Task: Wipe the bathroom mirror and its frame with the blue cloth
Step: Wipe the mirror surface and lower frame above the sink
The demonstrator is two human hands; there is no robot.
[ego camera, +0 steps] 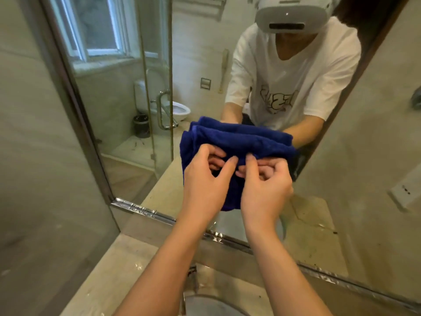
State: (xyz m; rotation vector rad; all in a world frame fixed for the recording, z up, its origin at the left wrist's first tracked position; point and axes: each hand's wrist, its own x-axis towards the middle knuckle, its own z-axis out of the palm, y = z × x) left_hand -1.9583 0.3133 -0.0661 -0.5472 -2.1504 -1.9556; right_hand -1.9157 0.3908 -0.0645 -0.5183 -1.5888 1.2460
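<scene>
Between our two hands, held up just before the glass, hangs the deep blue terry cloth (237,142), bunched into thick folds whose long axis runs roughly left to right, with a shorter tail drooping downward behind our palms. Our left hand (206,176) pinches the lower edge of the folds with thumb and curled fingers, and our right hand (264,183) does the same just beside it, fingertips of both nearly meeting at the middle of the cloth. Whether the cloth touches the glass we cannot tell. Behind it stands the large wall mirror (193,65), tilted in our view, edged by a shiny embossed metal frame (141,209) along its bottom and a darker strip up its left side. Reflected in the mirror we see ourselves in a white short-sleeved T-shirt (296,71) bearing a cartoon-style black-outlined graphic, its letters reversed and not readable, and a white head-worn headset (291,18). Also reflected are a white-framed window (100,30), a glass shower door with a chrome handle (163,110), a white toilet (180,110) and a small dark waste bin (141,125). Below the frame lies a beige stone counter (118,270) with a basin (205,306) at the lower edge, partly hidden by our forearms.
</scene>
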